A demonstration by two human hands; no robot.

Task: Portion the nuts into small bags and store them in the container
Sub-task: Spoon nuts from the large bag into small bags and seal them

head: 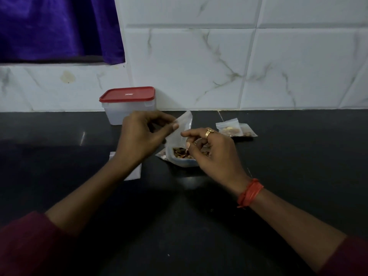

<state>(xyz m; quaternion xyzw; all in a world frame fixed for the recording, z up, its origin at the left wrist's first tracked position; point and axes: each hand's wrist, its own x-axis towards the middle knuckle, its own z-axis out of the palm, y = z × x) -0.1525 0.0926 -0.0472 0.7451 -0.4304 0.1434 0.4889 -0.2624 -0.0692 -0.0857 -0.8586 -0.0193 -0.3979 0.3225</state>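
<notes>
Head view is showing the filling step in hand: the left hand [139,134] is holding a small bag [182,126] up above a shallow dish [183,163] of nuts [180,152] near the middle of the dark table [179,216]. Its thumb and fingers [175,126] are pinching the bag's upper edge, so the clear bag is hanging tilted with its lower part reaching the dish.

The right hand [215,154] is hovering over the dish, palm down, wrist bent. Its fingers [191,134] are curling inward toward the thumb just beside the bag, but whether they are gripping any nuts I cannot tell.

Two filled bags [235,130] are lying to the right, well apart from the container [127,110]. It is standing at the back against the tiled wall with its red lid [127,94] on. A pale flat stack [133,172], probably spare bags, is lying under the left wrist.

Judging from this, the portioning is partly done and nothing is stored yet. The next move is probably calling for the bag's mouth to be spread wide enough for the right hand to drop nuts in, then sealing. The lid is going to need removing before storage.
</notes>
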